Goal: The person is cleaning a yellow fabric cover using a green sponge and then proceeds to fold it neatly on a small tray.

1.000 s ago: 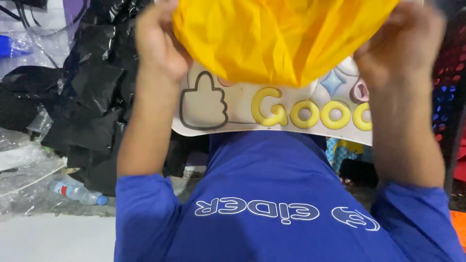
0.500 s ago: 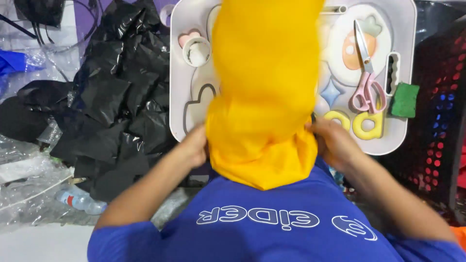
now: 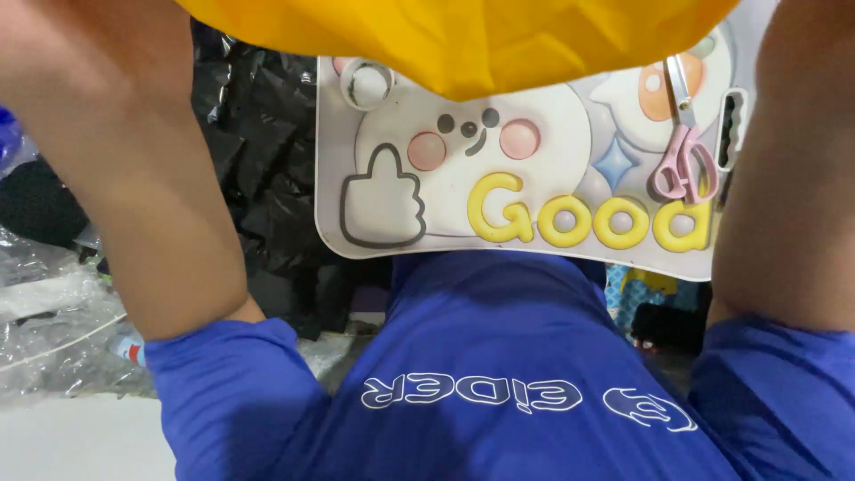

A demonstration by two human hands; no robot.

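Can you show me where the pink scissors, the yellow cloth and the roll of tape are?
pink scissors [image 3: 681, 165], head view, on the pink handle loops.
yellow cloth [image 3: 463, 40], head view, on the middle of the hanging fabric.
roll of tape [image 3: 368, 83], head view, on the ring's rim.

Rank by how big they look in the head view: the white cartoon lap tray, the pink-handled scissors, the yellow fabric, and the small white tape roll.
1. White cartoon lap tray.
2. Yellow fabric, though it is cut off by the frame and nearer the camera, so its rank is unsure.
3. Pink-handled scissors.
4. Small white tape roll.
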